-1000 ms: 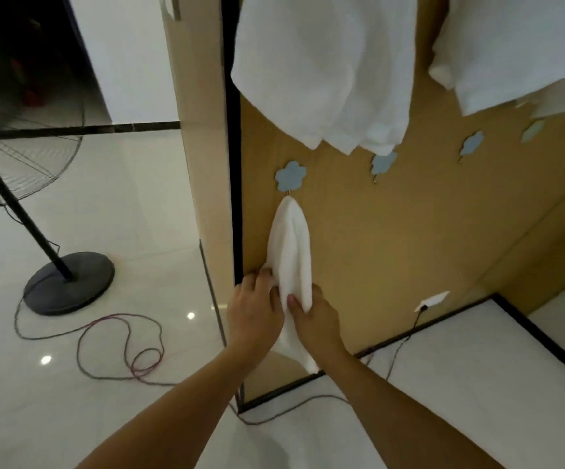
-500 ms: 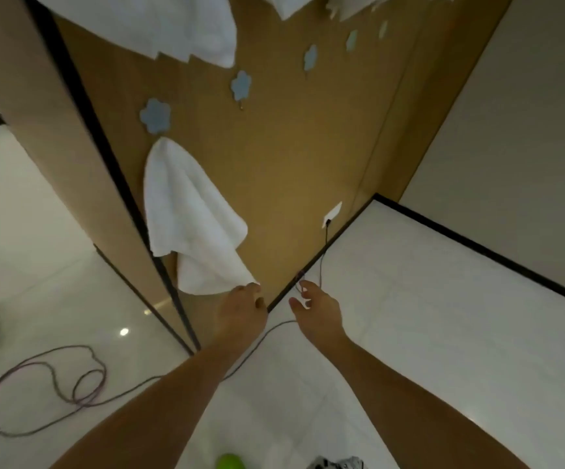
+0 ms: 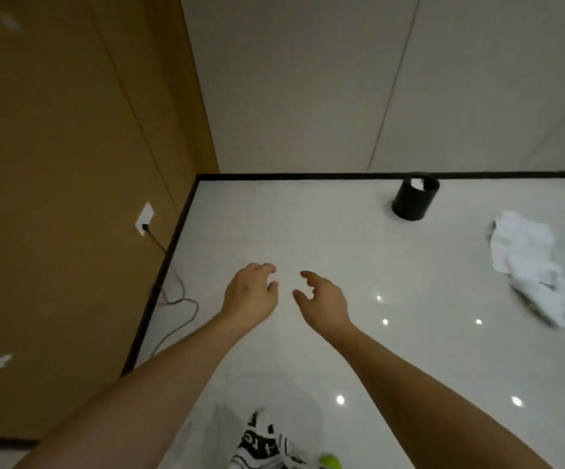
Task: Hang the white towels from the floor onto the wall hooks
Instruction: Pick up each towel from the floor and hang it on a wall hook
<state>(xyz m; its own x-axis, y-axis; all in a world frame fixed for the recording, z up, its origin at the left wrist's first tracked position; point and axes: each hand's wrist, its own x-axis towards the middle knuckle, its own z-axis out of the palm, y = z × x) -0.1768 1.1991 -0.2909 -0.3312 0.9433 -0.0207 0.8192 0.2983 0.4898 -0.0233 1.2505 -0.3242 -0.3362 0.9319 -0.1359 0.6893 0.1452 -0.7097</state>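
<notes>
A white socket [image 3: 145, 218] with a cable plugged in is seen on the brown wall [image 3: 71, 164]. The left hand [image 3: 250, 294] and right hand [image 3: 323, 299] are held out over the floor [image 3: 308, 231], fingers loosely curled, nothing gripped. A black bin [image 3: 413, 201] stands further right, and crumpled white towels [image 3: 531, 265] are left lying beside it

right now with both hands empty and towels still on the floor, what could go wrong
1. The cable loops loose on the floor by the wall base; a foot could snag it on the way back to the wall.
2. The glossy floor may be slippery.
3. The white towels lie in a crumpled pile beside the black bin; one grab might lift several at once.
</notes>
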